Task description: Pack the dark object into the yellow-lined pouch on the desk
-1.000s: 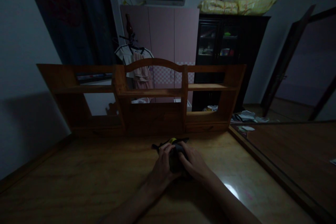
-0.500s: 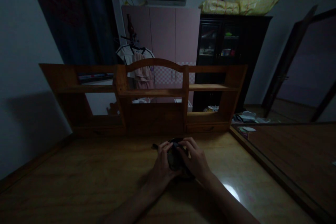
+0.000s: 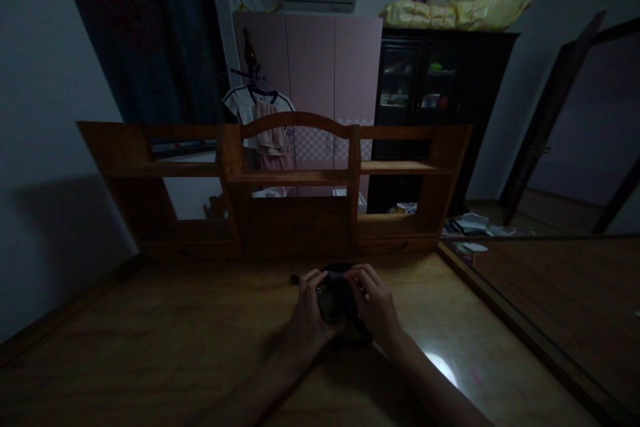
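A small dark, rounded, pouch-like thing sits between my hands over the wooden board; the dim light hides its exact kind. Its near left part looks greenish-brown, and a short dark tab sticks out at its left. My left hand wraps round the left side, thumb underneath and fingertips at the upper edge. With its fingers pinched together, my right hand holds a dark flap at the upper right. My right hand hides part of the thing's right side.
A wooden shelf unit stands across the far edge of the board. White wall borders the left. At right runs a raised wooden edge. Wardrobes, hanging clothes and an open door are farther back.
My right fingers have shifted slightly right with the dark flap, which now shows wider between the two hands. My left hand stays almost in the same place.
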Motion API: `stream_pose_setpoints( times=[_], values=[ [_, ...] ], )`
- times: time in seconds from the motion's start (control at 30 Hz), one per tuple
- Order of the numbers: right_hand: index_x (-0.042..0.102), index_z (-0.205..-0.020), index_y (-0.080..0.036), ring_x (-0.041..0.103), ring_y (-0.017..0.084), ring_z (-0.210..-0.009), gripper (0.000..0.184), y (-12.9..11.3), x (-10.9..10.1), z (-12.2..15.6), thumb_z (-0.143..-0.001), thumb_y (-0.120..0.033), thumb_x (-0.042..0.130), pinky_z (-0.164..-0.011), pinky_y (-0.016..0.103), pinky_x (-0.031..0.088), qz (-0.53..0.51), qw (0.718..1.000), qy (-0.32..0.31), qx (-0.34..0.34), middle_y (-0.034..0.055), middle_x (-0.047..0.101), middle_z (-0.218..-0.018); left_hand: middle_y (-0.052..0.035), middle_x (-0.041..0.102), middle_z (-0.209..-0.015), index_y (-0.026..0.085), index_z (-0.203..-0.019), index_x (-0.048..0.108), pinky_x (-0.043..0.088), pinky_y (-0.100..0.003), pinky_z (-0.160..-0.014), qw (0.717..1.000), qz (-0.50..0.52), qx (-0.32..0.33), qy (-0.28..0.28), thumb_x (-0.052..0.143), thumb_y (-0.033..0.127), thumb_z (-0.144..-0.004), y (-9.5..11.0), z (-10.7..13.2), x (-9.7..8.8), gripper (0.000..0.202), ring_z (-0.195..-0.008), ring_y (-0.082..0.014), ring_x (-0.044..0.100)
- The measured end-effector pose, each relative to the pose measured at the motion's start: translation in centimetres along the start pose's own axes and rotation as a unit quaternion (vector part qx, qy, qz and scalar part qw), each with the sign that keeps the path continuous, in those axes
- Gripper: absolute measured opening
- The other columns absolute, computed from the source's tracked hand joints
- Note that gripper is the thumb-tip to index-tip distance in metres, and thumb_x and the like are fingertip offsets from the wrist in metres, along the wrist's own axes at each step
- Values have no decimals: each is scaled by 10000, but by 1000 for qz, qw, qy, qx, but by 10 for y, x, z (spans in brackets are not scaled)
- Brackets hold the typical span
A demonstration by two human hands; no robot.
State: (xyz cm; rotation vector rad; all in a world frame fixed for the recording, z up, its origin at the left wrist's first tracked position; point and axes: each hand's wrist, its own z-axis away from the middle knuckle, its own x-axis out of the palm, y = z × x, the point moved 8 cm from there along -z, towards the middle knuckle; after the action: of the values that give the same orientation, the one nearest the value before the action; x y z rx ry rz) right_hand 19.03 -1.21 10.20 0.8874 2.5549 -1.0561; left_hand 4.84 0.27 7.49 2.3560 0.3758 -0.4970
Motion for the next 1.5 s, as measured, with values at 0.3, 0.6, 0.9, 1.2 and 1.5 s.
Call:
stream_pose_setpoints(
  times=[0.3,0.6,0.9,1.2,1.5],
  values=[
    [548,-923,-228,581,164,-860,144,1,-1,0,-948,-205,409,-787,270,464,17,1000,2,10,43,569,-944,-132,363,-1290,195,-1271,345,412,-468,-982,1000,1,-2,4,761,222,-605,3,-1,-2,786,-1208,-284,417],
    [502,-929,-226,567,165,-834,142,2,3,-2,-943,-176,370,-762,269,455,42,999,-6,20,38,545,-931,-127,371,-1278,198,-1261,342,409,-462,-982,1000,2,-4,9,749,187,-587,1,-2,-1,788,-1202,-283,412],
    [504,-923,-215,548,163,-808,101,4,3,-4,-883,-148,440,-731,268,447,43,999,-3,26,30,523,-908,-122,371,-1275,199,-1253,334,407,-442,-987,1000,1,-13,11,756,194,-586,0,-2,-1,789,-1199,-272,412],
    [507,-911,-212,538,158,-787,101,6,0,-4,-893,-150,430,-700,260,433,54,998,6,37,27,520,-889,-121,390,-1264,196,-1247,350,401,-451,-991,1000,2,-12,22,756,195,-591,1,-4,-3,771,-1199,-276,419],
    [503,-897,-211,528,151,-738,73,11,-1,-3,-884,-158,454,-664,257,419,44,998,16,43,20,518,-866,-112,393,-1259,197,-1242,357,408,-425,-989,999,-2,-28,27,754,179,-581,-1,-5,-3,772,-1187,-262,430]
  ],
)
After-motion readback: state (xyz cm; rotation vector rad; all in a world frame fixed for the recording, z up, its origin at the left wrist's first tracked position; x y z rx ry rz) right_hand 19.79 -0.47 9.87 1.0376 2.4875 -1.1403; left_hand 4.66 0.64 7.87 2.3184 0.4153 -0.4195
